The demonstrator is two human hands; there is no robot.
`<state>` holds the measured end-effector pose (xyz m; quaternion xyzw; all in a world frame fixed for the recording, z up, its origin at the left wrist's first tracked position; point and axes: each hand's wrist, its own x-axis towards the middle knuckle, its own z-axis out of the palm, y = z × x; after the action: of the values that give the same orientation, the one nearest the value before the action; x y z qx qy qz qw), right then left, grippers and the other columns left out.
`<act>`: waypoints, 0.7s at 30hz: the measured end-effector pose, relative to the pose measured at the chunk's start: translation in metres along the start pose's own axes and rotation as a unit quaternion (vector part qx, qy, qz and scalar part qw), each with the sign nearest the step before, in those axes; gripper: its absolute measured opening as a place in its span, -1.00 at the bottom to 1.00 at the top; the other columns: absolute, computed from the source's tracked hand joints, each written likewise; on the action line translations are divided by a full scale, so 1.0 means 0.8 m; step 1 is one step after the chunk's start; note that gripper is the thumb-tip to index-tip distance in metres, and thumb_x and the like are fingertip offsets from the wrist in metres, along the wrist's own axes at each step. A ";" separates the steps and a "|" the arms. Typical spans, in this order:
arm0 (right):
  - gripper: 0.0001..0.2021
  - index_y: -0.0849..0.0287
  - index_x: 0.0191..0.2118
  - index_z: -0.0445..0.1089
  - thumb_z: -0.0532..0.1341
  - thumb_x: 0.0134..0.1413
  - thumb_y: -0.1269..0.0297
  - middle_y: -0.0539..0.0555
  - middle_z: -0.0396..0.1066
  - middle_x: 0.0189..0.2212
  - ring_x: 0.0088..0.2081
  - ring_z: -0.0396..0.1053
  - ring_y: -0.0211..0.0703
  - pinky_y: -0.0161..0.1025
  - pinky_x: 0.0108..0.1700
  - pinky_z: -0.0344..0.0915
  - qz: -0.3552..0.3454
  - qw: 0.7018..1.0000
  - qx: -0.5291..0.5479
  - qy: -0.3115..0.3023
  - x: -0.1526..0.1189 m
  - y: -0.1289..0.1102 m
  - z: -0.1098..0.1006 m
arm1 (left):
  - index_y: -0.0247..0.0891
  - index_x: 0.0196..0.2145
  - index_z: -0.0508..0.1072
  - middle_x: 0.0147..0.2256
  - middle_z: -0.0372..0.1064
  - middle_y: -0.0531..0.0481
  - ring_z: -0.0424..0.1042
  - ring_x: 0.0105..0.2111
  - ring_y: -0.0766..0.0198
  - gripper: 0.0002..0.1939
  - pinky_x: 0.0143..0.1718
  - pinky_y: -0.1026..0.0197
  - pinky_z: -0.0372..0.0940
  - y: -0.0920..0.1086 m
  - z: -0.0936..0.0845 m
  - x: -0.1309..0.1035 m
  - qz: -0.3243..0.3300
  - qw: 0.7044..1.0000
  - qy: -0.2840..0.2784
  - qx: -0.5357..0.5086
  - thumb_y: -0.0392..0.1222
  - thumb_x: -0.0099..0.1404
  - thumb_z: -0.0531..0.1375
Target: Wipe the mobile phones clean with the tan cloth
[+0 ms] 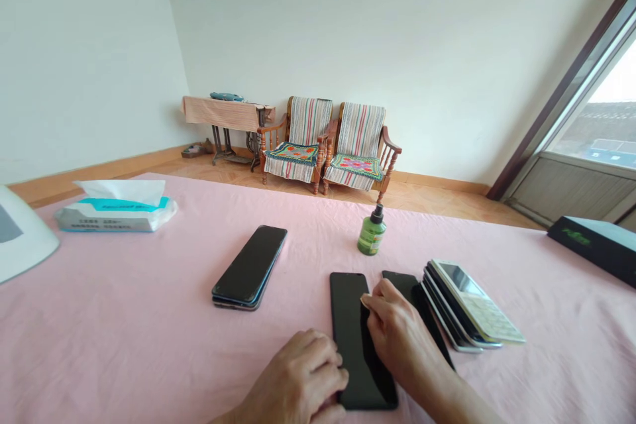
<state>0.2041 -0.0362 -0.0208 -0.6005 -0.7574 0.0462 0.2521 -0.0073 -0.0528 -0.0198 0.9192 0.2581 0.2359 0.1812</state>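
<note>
Left hand (298, 374) pinned the near phone (360, 341) flat on the table (124, 318), grip clenched on its left edge; right hand (397, 334) pinched a small wipe (365, 301) against the screen. Risk: a hard swipe right could knock the fanned phone stack (464, 308), or farther off tip the green spray bottle (371, 233).

Tissue pack (115, 212), green bottle (371, 233), two chairs (328, 149).

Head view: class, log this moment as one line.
left hand: steadies phone | right hand: fingertips on phone | nearby: bottle, phone stack, tissues
</note>
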 end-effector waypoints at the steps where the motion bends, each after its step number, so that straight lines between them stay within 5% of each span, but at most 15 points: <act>1: -0.69 0.22 -0.38 0.39 -0.02 0.07 0.68 0.12 0.26 -0.34 -0.31 0.30 -0.12 -0.24 -0.24 0.25 -0.002 1.000 0.001 0.001 0.000 0.000 0.000 | -0.29 -0.24 0.49 -0.20 0.41 -0.07 0.38 -0.13 0.12 -0.74 -0.07 0.17 0.33 0.001 0.000 -0.001 -0.008 1.000 0.002 0.001 -0.43 0.11 0.38; 21: -0.71 0.20 -0.40 0.38 0.02 0.04 0.69 0.11 0.26 -0.35 -0.27 0.26 -0.10 -0.20 -0.21 0.24 -0.019 1.000 -0.012 0.006 0.008 -0.008 0.002 | -0.28 -0.25 0.48 -0.19 0.41 -0.06 0.37 -0.15 0.12 -0.73 -0.09 0.14 0.33 0.005 0.002 0.002 -0.022 1.000 -0.002 0.004 -0.45 0.10 0.38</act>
<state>0.1970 -0.0318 -0.0174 -0.5889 -0.7679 0.0290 0.2503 -0.0037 -0.0550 -0.0187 0.9146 0.2786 0.2287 0.1835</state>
